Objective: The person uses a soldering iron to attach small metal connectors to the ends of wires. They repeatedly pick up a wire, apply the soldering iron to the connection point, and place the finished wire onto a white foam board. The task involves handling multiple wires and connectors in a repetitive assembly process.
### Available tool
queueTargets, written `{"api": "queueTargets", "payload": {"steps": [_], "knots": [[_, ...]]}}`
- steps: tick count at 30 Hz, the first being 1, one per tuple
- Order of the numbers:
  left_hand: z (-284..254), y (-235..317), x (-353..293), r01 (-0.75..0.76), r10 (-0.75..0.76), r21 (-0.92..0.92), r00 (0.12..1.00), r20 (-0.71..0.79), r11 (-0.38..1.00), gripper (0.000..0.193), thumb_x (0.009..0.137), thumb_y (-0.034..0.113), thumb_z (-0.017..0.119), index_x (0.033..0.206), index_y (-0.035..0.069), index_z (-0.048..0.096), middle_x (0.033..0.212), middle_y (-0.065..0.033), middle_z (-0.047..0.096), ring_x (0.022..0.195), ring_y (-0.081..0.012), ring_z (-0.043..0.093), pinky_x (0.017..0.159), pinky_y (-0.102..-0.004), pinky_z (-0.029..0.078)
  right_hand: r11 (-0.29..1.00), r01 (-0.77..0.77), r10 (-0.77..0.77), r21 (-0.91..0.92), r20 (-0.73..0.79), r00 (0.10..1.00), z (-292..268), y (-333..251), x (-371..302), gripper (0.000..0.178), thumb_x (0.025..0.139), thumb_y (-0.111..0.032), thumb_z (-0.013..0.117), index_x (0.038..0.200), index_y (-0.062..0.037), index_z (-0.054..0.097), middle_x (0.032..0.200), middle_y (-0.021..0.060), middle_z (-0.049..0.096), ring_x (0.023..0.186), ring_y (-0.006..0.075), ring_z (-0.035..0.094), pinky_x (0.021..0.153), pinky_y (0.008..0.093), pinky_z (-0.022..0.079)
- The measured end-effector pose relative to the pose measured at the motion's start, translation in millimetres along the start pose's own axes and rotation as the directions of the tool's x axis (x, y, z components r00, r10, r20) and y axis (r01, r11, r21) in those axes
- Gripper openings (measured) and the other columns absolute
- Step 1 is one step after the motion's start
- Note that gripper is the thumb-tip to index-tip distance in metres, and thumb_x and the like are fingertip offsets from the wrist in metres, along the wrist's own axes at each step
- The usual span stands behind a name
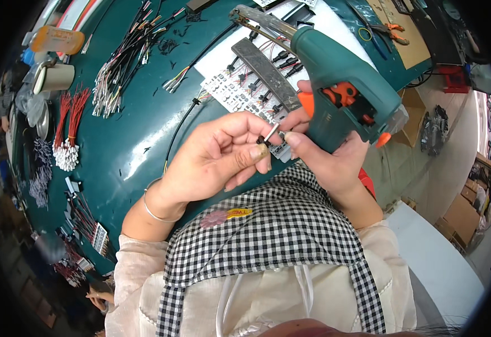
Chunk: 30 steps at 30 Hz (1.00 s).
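Observation:
In front of my apron, my left hand (214, 157) is closed, pinching a small black-ended piece with a short pale tube (272, 132) between thumb and fingers. My right hand (329, 160) is closed around the lower part of a green gun-shaped tool (341, 62) with an orange trigger and a long metal nozzle; its exact kind is unclear. The right thumb and a fingertip come close to the pale tube; whether they touch it is hard to tell. Beyond the hands, a dark flat bar (265, 73) lies across black cables with small connectors on a white board (225, 92).
Stripped cable bundles (124, 62) spread over the green table (110, 180). At the left are red wires with white connectors (68, 135), a white mug (57, 77) and an orange bottle (60, 41). Orange-handled pliers (394, 32) lie at the back right. Cardboard boxes (461, 210) stand right.

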State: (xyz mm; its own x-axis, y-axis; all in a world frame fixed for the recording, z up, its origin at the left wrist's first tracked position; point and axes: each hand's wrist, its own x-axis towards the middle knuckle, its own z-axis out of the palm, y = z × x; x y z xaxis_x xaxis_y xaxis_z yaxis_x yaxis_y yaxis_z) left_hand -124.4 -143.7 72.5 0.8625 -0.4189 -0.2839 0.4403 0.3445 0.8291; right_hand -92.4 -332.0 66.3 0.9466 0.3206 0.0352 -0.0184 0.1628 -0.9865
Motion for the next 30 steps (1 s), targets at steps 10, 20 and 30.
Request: {"api": "queueTargets", "payload": {"steps": [10,20,30], "knots": [[1,-14,-2,-0.056,0.058,0.11,0.998,-0.021,0.992,0.016,0.09,0.005,0.054,0.104,-0.002,0.055,0.076,-0.0051,0.061,0.054,-0.0038,0.046,0.049,-0.0162,0.037,0.997,-0.069,0.07,-0.033,0.01,0.998,5,1,2,0.055,0.074,0.009,0.063,0.124,0.0086,0.04,0.086,0.0156,0.063,0.072,0.0147,0.062,0.056,0.021,0.05],[-1,-15,-2,-0.022,0.031,0.218,0.999,-0.038,0.976,0.016,0.09,0.004,0.053,0.106,-0.002,0.055,0.077,-0.0048,0.062,0.057,-0.0034,0.049,0.051,-0.0163,0.04,0.997,-0.072,0.072,-0.027,0.013,0.997,3,5,3,0.055,0.072,0.01,0.062,0.122,0.0098,0.041,0.085,0.017,0.062,0.069,0.0149,0.062,0.056,0.022,0.05],[-1,-13,-2,0.02,-0.022,0.092,1.0,0.022,0.996,0.02,0.093,0.01,0.051,0.107,-0.003,0.055,0.075,-0.0056,0.061,0.051,-0.0038,0.044,0.044,-0.0157,0.032,0.987,-0.152,0.151,0.044,0.017,0.988,2,1,5,0.054,0.072,0.009,0.062,0.122,0.0098,0.041,0.085,0.0178,0.062,0.067,0.0147,0.062,0.055,0.0211,0.049]]}}
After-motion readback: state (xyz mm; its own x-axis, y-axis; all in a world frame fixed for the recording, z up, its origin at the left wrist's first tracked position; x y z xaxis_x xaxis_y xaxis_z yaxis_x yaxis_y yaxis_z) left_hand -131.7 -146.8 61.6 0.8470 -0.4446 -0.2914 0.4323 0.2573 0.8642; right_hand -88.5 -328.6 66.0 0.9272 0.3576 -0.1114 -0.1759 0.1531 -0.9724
